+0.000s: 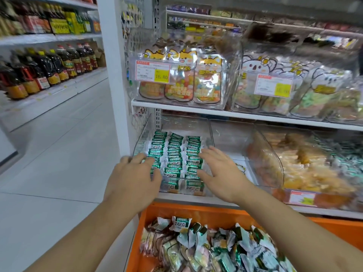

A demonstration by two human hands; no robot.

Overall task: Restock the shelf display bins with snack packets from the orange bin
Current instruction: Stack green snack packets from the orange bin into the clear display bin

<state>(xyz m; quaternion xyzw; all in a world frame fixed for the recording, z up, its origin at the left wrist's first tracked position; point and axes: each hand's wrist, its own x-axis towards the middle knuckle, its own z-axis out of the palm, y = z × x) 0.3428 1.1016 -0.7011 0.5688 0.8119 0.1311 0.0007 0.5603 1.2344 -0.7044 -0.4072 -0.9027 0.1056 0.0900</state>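
- The left hand (135, 173) is lying flat with its fingers spread, pinching nothing. It is resting on the left row of green snack packets (174, 156).
- The right hand (218, 169) is spread flat too, holding nothing. It is touching the right row of the packets.
- Both hands are pressing in from the two sides, at about 9 o'clock and 3 o'clock of the packets between them.
- I think the hands are tidying the rows so they are sitting straight. This looks like the neatening part of the filling-up job.
- The packets are lying in three neat rows inside a clear display bin (206, 130) on the lower shelf (196, 200).
- Each packet is small, shiny and green and white. They are overlapping like roof tiles.
- The back of the bin, at 12 o'clock from the hands, is showing bare space, so more packets can go in.
- The orange bin (196, 213) is sitting at 6 o'clock from the hands, just under the shelf edge. It is holding a loose heap of packets (212, 244), some green and some pale.
- For the next move, I think a hand needs to be reaching down into the orange bin, picking only green ones, and laying them in at the back of a row.
- At 3 o'clock a second clear bin (275, 154) is holding yellow-orange snacks, blurry here.
- At 12 o'clock, on the shelf above, bags with cartoon animals (204, 79) are standing behind a price tag (152, 71).
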